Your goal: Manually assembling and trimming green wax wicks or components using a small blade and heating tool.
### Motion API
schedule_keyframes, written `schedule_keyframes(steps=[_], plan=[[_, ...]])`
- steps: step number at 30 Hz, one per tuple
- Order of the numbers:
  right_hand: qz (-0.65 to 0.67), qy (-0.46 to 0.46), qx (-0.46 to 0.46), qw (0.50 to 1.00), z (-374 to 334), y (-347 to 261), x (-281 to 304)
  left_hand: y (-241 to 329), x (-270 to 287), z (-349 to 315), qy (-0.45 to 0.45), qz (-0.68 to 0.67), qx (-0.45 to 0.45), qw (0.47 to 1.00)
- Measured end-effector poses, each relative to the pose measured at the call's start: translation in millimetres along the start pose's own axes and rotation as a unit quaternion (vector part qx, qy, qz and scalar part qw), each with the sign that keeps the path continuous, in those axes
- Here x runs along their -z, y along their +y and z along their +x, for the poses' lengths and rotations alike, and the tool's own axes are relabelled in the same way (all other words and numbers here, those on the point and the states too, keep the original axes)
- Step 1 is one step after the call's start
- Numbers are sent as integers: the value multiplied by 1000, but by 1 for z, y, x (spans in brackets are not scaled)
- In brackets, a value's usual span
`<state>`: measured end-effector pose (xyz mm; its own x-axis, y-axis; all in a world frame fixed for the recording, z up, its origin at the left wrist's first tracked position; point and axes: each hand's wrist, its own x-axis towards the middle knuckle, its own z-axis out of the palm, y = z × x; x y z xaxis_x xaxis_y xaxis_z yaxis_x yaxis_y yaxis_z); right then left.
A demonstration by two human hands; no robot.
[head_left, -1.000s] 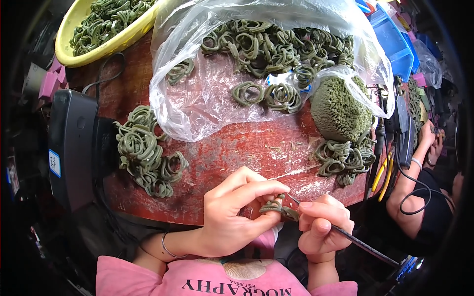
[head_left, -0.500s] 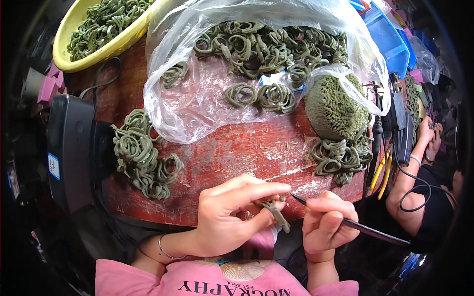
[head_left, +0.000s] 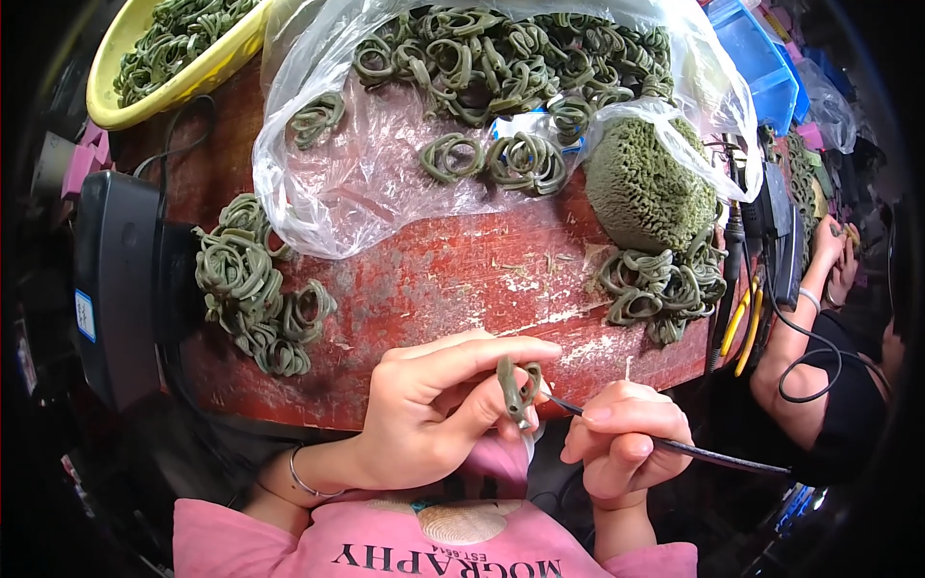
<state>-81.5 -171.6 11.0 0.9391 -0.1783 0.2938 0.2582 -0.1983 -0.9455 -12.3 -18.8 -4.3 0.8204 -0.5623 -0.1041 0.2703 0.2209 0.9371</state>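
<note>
My left hand [head_left: 419, 419] pinches a small olive-green ring [head_left: 511, 390] between thumb and fingers, just past the table's near edge. The ring is turned partly edge-on, with small openings along its side. My right hand [head_left: 628, 443] is closed like a pen grip around a slim dark pointed tool [head_left: 713, 454]. The tool's thin tip reaches the right side of the ring; whether it touches is too small to tell. Similar green rings lie in a loose pile [head_left: 252, 294] on the left and a smaller pile [head_left: 665, 289] on the right.
A clear plastic bag [head_left: 323, 207] holds many green rings [head_left: 472, 63] on the worn red table [head_left: 434, 289]. Beside it sits a porous green lump [head_left: 646, 188]. A yellow basket [head_left: 116, 111], black device [head_left: 120, 279], yellow-handled pliers [head_left: 740, 328] and blue tray [head_left: 747, 58] surround it. Another person's arm [head_left: 795, 356] is at right.
My left hand has turned the ring more upright. The tool's tip has moved down and left, closer to the ring. The whole view has shifted slightly.
</note>
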Motion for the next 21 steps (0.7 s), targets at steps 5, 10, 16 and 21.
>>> schedule_keyframes(steps=[5,10,16,21], plan=[[0,19,2,1000,4,-1,-4,4,0,-2,-16,12,6,1000],[-18,-5,22,1000,6,-1,-1,2,-1,-3,-3,-30,31,999],[-57,-12,47,997,9,1,-2,-3,2,-6,-3,-62,35,997],[-82,-45,55,994,12,-5,-1,0,2,-5,-4,-49,31,998]])
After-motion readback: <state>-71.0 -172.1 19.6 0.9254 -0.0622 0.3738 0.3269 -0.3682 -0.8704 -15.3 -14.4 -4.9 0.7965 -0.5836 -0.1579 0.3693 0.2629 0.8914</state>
